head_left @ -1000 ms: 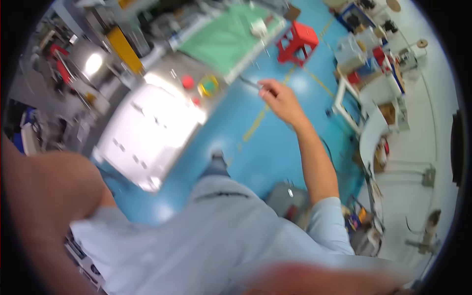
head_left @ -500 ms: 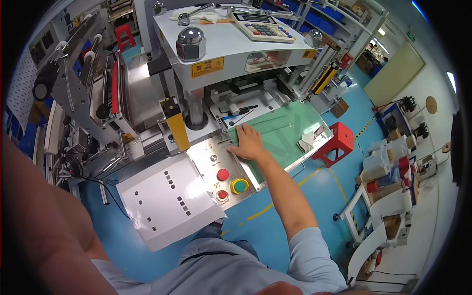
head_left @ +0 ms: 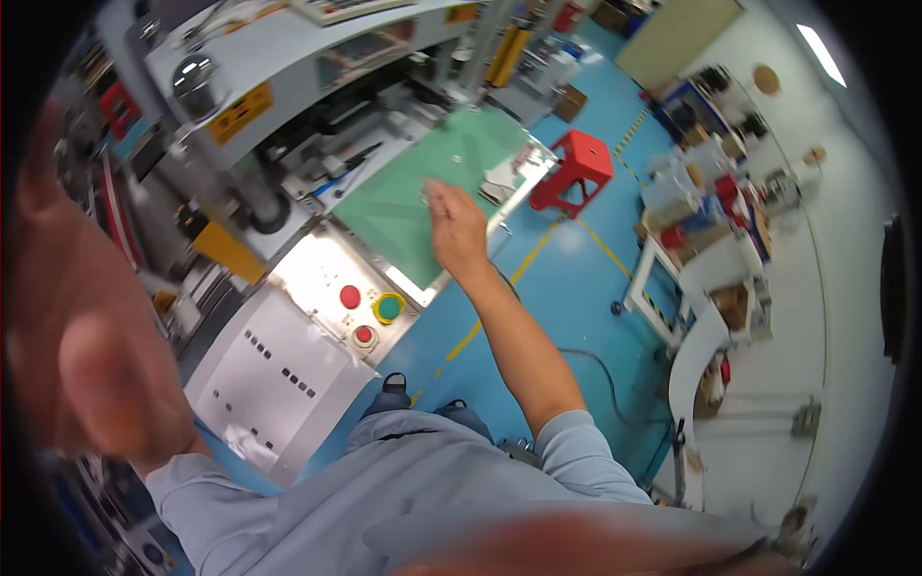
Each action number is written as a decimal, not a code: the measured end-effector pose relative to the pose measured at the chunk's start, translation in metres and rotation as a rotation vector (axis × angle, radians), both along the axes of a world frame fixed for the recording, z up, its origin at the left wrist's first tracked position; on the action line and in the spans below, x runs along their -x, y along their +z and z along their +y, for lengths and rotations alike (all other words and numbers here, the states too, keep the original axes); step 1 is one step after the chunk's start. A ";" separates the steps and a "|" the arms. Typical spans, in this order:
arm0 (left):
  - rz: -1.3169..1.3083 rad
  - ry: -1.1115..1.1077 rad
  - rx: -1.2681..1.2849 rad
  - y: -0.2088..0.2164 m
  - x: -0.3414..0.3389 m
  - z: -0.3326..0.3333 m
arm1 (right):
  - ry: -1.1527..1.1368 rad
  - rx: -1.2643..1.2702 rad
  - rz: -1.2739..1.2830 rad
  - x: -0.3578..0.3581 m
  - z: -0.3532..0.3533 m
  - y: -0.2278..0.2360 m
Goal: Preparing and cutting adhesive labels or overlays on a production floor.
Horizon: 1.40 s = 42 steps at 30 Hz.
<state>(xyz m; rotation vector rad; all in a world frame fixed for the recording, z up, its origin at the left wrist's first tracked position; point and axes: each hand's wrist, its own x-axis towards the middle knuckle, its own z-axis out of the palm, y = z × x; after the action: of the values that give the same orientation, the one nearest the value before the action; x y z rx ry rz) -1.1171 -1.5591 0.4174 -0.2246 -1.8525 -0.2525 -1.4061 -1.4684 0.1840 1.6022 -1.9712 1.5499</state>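
Observation:
My right hand (head_left: 457,228) is over the green mat (head_left: 403,230) of the machine's bed, fingers drawn together and bent. A tiny pale spot shows at its fingertips; blur hides what it is. My left arm (head_left: 106,379) is raised close to the camera, large and smeared along the left side, with its hand outside the picture. Beside the mat lies the metal control panel (head_left: 322,254), carrying a red button (head_left: 350,297), a green button in a yellow ring (head_left: 388,308) and a smaller red button (head_left: 363,334). A crumpled pale piece (head_left: 499,182) rests at the mat's right edge.
A white sheet with small dark squares (head_left: 259,370) lies left of the buttons. The grey press head (head_left: 279,77) overhangs the bed's far side. A red stool (head_left: 581,163) stands to the right, and a white frame (head_left: 648,288) farther right. A cable (head_left: 605,370) runs across the blue floor.
My right hand has left the mat's left edge by the control panel and moved right over the mat; its spread fingers have drawn together. The whole view has swung to the right.

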 end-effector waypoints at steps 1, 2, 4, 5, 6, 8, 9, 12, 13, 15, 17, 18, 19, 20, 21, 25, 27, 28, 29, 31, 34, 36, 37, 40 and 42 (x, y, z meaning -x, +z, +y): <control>0.016 -0.008 0.032 0.011 -0.008 0.025 | 0.028 0.070 -0.125 -0.005 0.024 0.017; 0.013 -0.030 -0.104 -0.004 0.001 0.028 | 0.035 0.121 -0.263 -0.004 0.044 0.025; -0.037 -0.117 -0.209 -0.022 0.068 0.040 | -0.021 0.220 -0.586 0.005 0.100 0.038; -0.106 -0.166 -0.264 -0.031 0.091 0.050 | -0.086 0.263 -0.603 0.004 0.128 0.048; -0.275 -0.100 -0.319 -0.030 0.109 0.068 | -0.112 0.292 -0.590 0.002 0.153 0.055; -0.671 -0.306 -0.385 -0.050 0.139 0.112 | -0.309 0.256 -0.401 -0.014 0.202 0.071; -0.847 -0.449 -0.414 -0.066 0.152 0.138 | -0.450 0.193 -0.235 -0.024 0.223 0.078; -1.077 -0.862 -0.460 -0.100 0.178 0.231 | -0.835 -0.051 0.418 -0.054 0.289 0.080; -1.117 -1.031 -0.516 -0.104 0.183 0.264 | -0.937 -0.088 0.421 -0.067 0.311 0.075; -1.179 -1.247 -0.658 -0.110 0.184 0.324 | -1.070 -0.103 0.309 -0.103 0.365 0.081; -1.230 -1.420 -0.717 -0.116 0.180 0.391 | -1.173 -0.144 0.258 -0.144 0.435 0.086; -1.363 -1.474 -0.721 -0.112 0.174 0.424 | -1.203 -0.163 0.226 -0.169 0.470 0.092; -1.505 -1.520 -0.720 -0.109 0.164 0.457 | -1.260 -0.135 0.122 -0.198 0.503 0.093; -1.521 -1.606 -0.620 -0.115 0.156 0.490 | -1.307 -0.069 0.078 -0.228 0.533 0.098; -1.585 -1.661 -0.541 -0.116 0.141 0.523 | -1.376 0.004 0.069 -0.256 0.561 0.095; -1.865 -2.027 -0.378 -0.111 0.070 0.644 | -1.594 0.370 -0.208 -0.377 0.640 0.086; -1.961 -2.105 -0.241 -0.114 0.029 0.693 | -1.669 0.577 -0.179 -0.429 0.656 0.082; -2.053 -2.135 -0.197 -0.120 0.011 0.713 | -1.747 0.607 -0.171 -0.455 0.658 0.083; -2.112 -2.157 -0.117 -0.124 -0.007 0.731 | -1.864 0.570 -0.235 -0.481 0.659 0.082; -2.207 -2.197 0.015 -0.134 -0.044 0.763 | -2.062 0.594 -0.333 -0.526 0.656 0.071; -2.367 -2.182 0.190 -0.149 -0.090 0.800 | -2.228 0.734 -0.459 -0.576 0.641 0.045; -2.387 -2.204 0.388 -0.170 -0.114 0.821 | -2.346 0.776 -0.556 -0.600 0.625 0.032; -2.359 -2.223 0.495 -0.182 -0.124 0.829 | -2.387 0.804 -0.587 -0.609 0.617 0.022; -2.281 -2.160 0.732 -0.220 -0.153 0.840 | -2.456 1.018 -0.664 -0.637 0.590 -0.009; -2.301 -2.168 0.714 -0.242 -0.170 0.841 | -2.548 1.156 -0.727 -0.659 0.564 -0.034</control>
<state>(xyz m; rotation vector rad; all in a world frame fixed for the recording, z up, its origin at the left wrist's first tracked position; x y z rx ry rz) -0.9468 -0.7180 0.1753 1.2969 0.7554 0.6295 -0.7471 -0.9040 0.1498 -1.6179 -0.8819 0.9338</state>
